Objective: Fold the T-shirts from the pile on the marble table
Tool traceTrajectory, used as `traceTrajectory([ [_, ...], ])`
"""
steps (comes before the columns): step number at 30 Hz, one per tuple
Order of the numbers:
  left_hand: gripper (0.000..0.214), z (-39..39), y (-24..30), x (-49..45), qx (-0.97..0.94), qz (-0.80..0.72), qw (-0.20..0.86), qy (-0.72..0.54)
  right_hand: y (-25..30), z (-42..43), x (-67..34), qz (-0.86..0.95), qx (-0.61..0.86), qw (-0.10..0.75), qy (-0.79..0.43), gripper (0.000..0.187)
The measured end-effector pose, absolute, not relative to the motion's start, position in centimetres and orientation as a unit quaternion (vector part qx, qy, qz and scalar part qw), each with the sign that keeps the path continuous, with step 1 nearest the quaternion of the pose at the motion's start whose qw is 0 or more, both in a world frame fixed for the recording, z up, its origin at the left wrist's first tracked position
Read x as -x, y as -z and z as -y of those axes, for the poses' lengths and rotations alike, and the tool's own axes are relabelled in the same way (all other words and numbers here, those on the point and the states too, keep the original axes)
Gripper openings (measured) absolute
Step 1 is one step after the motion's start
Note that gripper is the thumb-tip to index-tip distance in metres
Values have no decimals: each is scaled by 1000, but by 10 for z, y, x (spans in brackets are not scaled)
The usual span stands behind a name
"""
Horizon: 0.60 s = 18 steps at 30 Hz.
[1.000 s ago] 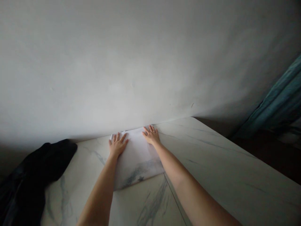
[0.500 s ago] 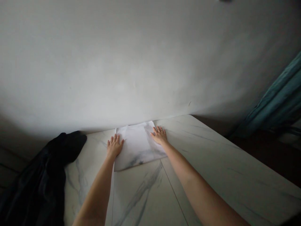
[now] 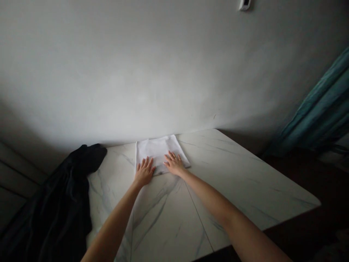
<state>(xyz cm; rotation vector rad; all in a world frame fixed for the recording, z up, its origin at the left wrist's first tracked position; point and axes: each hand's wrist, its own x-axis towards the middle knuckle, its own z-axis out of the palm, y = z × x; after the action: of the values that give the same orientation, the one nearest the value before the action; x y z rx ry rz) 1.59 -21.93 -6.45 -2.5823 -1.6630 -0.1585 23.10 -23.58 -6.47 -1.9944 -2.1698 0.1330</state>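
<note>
A folded white cloth lies flat on the white marble-patterned table, against the wall at the table's far edge. My left hand rests flat on the cloth's near left part, fingers spread. Beside it, my right hand lies flat on the near right part of the cloth, fingers stretched out. Neither hand holds anything.
A black garment hangs over the table's left end. The plain white wall stands right behind the table, with a small white fitting high up. A teal curtain hangs at the right. Dark floor lies beyond the table's right edge.
Both hands slid from the cloth's far corners back to its near edge and closer together. The view pulled back, so the cloth looks smaller and more of the table shows.
</note>
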Motion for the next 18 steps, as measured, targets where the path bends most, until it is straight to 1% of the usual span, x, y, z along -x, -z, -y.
traceTrajectory([
  [7,58,240,74,17,831,554,19,47,71,263,-260,695,711,104,-23,56],
  [10,55,249,72,42,863,501,17,59,71,277,-283,713,685,147,-40,52],
  [13,44,257,64,65,900,427,37,75,68,296,-309,749,632,189,-57,46],
  [15,43,259,55,75,918,388,49,65,62,307,-323,760,623,176,-52,43],
  [18,43,258,42,75,934,350,66,30,50,314,-330,762,636,120,-30,43],
])
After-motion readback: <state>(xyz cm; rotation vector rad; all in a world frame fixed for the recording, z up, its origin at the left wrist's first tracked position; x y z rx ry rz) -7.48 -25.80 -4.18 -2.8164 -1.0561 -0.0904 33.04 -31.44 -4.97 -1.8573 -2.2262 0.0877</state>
